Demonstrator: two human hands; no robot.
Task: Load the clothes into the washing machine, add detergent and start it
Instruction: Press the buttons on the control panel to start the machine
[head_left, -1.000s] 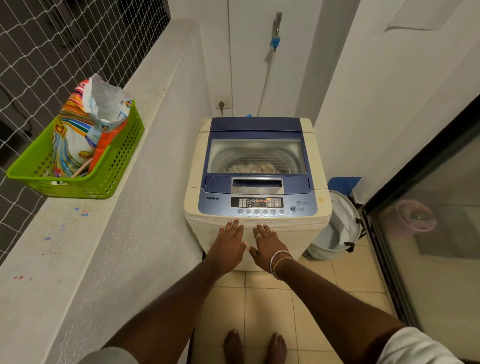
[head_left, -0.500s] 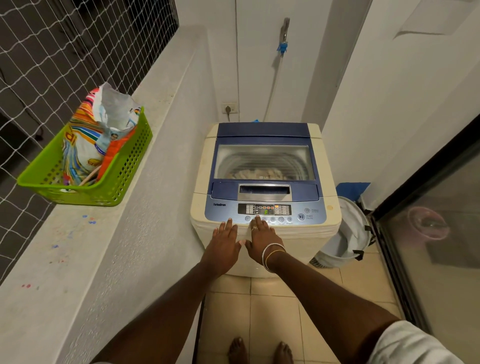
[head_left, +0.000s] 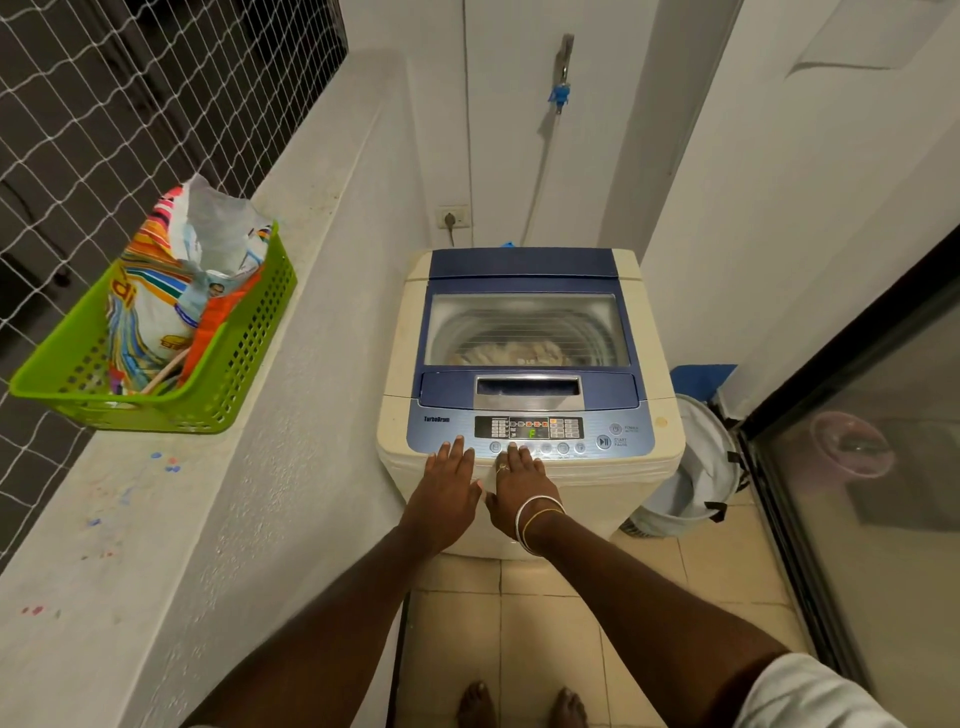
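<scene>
The washing machine's (head_left: 396, 338) blue control panel (head_left: 460, 426) reads "TurboDrum" at its left. At its right, "POWER" stands beside the power button (head_left: 615, 428) and "START PAUSE" beside the play-pause button (head_left: 603, 441). The display (head_left: 530, 428) shows a green "F". The print on the detergent bag (head_left: 156, 312) cannot be read.

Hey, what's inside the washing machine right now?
Through the closed lid's window, pale clothes lie in the drum. The lid's blue frame hides the rest.

washer (head_left: 400, 358): cream body, blue lid and panel
basket (head_left: 249, 343): lime green, left of washer
bag (head_left: 156, 296): rainbow stripes, in basket
hamper (head_left: 711, 467): white, right of washer
floor (head_left: 550, 639): beige tiles
</scene>
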